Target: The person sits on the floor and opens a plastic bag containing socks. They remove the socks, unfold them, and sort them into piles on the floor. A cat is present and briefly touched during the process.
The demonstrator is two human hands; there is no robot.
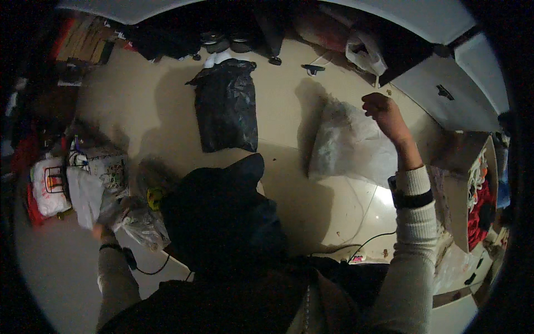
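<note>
My left hand (pixel 100 231) is blurred at the lower end of a pale plastic bag (pixel 85 196); whether the fingers grip it is unclear. Beside it sits a clear plastic bag (pixel 144 227) with contents I cannot make out. My right hand (pixel 381 112) is raised with curled fingers in a loose fist, and nothing shows in it. Behind that hand and wrist is a large translucent plastic bag (pixel 350 142). Farther left on the tiled floor (pixel 279 108) lies a black plastic bag (pixel 227 108), with something white (pixel 217 59) at its top end.
At right stands an open cardboard box (pixel 461 188) holding red fabric (pixel 479 221) and pale cord. A white cabinet front (pixel 463 87) rises behind it. A printed white bag (pixel 52 188) and a yellow object (pixel 155 198) lie left. A black cable (pixel 371 242) crosses the floor near me.
</note>
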